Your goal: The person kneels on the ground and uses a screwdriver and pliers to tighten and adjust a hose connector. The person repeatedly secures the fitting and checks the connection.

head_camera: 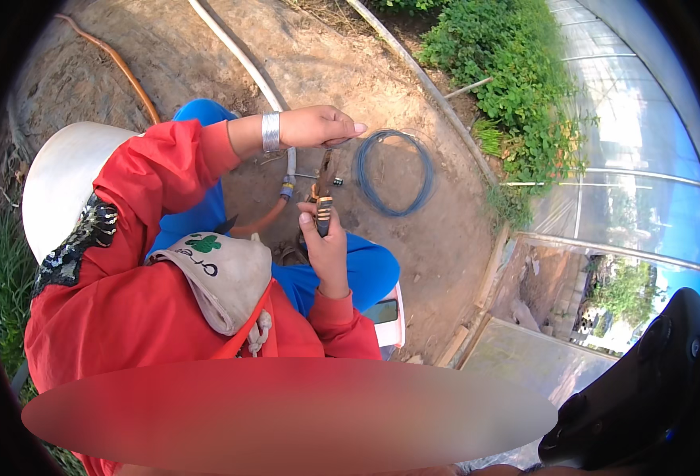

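My right hand (329, 244) grips pliers (324, 208) by their black and orange handles. Their rusty jaws point up toward my left hand. That left hand (317, 126), with a silvery band on its wrist, pinches a short piece of dark wire (339, 143) just above the jaws; whether the jaws touch the wire I cannot tell. On the dirt to the right of both hands lies a coil of blue-grey wire (394, 172). Below my left wrist, a white hose (249, 65) meets an orange hose (261, 221) at a joint (287, 189) wrapped with a band.
A thin rod with a dark end (338, 181) lies near the joint. Another orange hose (118, 59) runs at upper left. By my right knee, a phone (383, 311) rests on a white container (399, 333). Green plants (499, 77) and plastic sheeting (618, 107) border the right side.
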### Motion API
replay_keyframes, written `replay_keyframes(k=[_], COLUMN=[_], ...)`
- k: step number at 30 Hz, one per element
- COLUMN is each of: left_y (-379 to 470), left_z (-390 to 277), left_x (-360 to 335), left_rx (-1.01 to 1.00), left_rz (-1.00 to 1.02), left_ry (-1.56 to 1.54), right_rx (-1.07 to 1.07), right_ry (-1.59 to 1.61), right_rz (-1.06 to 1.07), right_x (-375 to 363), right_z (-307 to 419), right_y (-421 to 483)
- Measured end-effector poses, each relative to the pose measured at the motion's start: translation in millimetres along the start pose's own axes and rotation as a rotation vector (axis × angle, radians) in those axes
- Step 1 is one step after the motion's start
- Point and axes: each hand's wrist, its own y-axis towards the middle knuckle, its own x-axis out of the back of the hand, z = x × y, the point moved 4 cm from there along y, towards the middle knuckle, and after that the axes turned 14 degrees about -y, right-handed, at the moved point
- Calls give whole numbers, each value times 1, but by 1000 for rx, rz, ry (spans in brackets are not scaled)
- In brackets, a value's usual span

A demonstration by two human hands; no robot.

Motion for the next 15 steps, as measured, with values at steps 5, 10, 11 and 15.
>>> replay_keyframes(k=[5,10,11,15], left_y=[-2,-6,-6,-10], left_z=[7,7,6,1], left_x=[-4,-14,-14,-22], left_rx=[89,110,106,56], left_rz=[26,32,21,-43], left_ry=[-140,-202,-231,-368], right_rx=[93,196,152,87], right_ry=[-26,-43,-22,-80], right_rz=[-55,-67,-59,-133], right_x=[-1,2,2,1], right_z=[3,13,12,9], right_y=[2,1,1,1])
